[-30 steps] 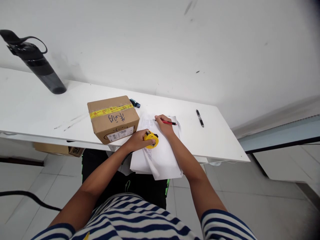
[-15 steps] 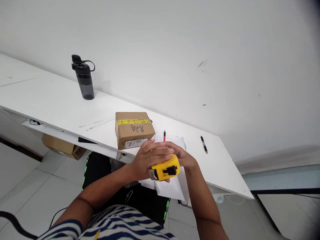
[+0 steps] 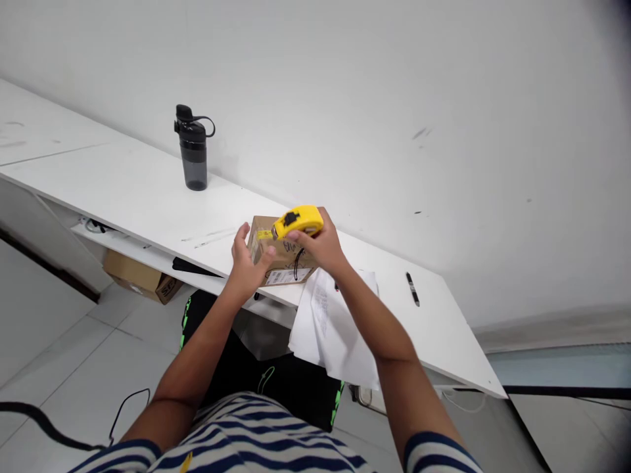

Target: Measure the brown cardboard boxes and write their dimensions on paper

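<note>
A yellow tape measure (image 3: 308, 218) with a black button is gripped in my right hand (image 3: 325, 244), raised over the cardboard box (image 3: 282, 261). Its black wrist strap dangles in front of the box. My left hand (image 3: 248, 268) is at the box's near left corner, thumb and fingers spread apart; whether it touches the cardboard I cannot tell. The box carries yellow tape, black handwriting and a white label, and the tape measure covers part of its top.
White papers (image 3: 340, 335) hang over the front edge of the white table (image 3: 142, 177), right of the box. A black pen (image 3: 413, 289) lies farther right. A dark bottle (image 3: 194, 154) stands at the back left, by the wall. Below, another carton (image 3: 140, 272) is under the table.
My hands have parted. The right one now has the tape measure, lifted forward above the box; the left has moved away to the box's left side. The view has shifted slightly.
</note>
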{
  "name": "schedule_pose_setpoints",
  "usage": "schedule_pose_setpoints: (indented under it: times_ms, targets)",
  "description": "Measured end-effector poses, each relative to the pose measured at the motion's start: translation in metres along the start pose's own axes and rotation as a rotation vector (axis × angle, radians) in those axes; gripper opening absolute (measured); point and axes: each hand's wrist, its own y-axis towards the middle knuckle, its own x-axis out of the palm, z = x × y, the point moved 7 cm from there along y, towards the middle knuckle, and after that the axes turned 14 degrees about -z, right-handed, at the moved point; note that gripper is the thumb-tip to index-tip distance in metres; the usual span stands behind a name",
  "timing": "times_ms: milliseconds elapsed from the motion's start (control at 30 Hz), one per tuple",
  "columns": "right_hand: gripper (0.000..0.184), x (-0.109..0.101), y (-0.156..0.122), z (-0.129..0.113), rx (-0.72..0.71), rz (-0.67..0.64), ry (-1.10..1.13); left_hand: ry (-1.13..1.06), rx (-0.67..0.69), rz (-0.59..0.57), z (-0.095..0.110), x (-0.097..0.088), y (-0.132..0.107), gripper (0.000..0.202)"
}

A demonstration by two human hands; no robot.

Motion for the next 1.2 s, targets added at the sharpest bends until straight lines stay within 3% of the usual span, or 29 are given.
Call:
schedule_pose_setpoints:
  times_ms: [67,133,200,300,433,533,667,900,1033,1200]
  targets:
    - [0.061,0.0,0.021,0.002,0.033,-0.062,-0.114,-0.128,-0.126,-0.014,-0.028,0.009,0.005,0.097]
    - [0.058,0.007,0.034,0.006,0.066,-0.125,-0.205,-0.206,-0.128,-0.002,-0.04,0.019,0.008,0.086]
    - [0.056,0.018,0.04,0.011,0.072,-0.195,-0.3,-0.22,-0.064,0.043,-0.039,0.024,0.008,0.074]
    - [0.052,0.032,0.042,0.017,0.053,-0.248,-0.42,-0.2,0.016,0.08,-0.033,0.026,0.004,0.075]
    - [0.051,0.028,0.037,0.024,0.063,-0.228,-0.524,-0.137,0.081,0.07,-0.022,0.024,0.002,0.068]
    - [0.054,0.011,0.03,0.027,0.098,-0.214,-0.574,-0.087,0.09,0.063,-0.018,0.019,0.003,0.053]
    - [0.057,-0.027,0.009,0.037,0.194,-0.182,-0.602,-0.077,0.031,0.005,-0.021,0.015,0.009,0.045]
    - [0.054,-0.097,-0.067,0.063,0.345,0.0,-0.58,-0.045,0.054,-0.029,-0.025,0.012,0.017,0.047]
    - [0.054,-0.114,-0.097,0.074,0.402,0.069,-0.536,-0.024,0.111,-0.014,-0.026,0.011,0.022,0.045]
    - [0.055,-0.118,-0.101,0.074,0.402,0.088,-0.522,-0.077,0.134,-0.013,-0.028,0.012,0.026,0.044]
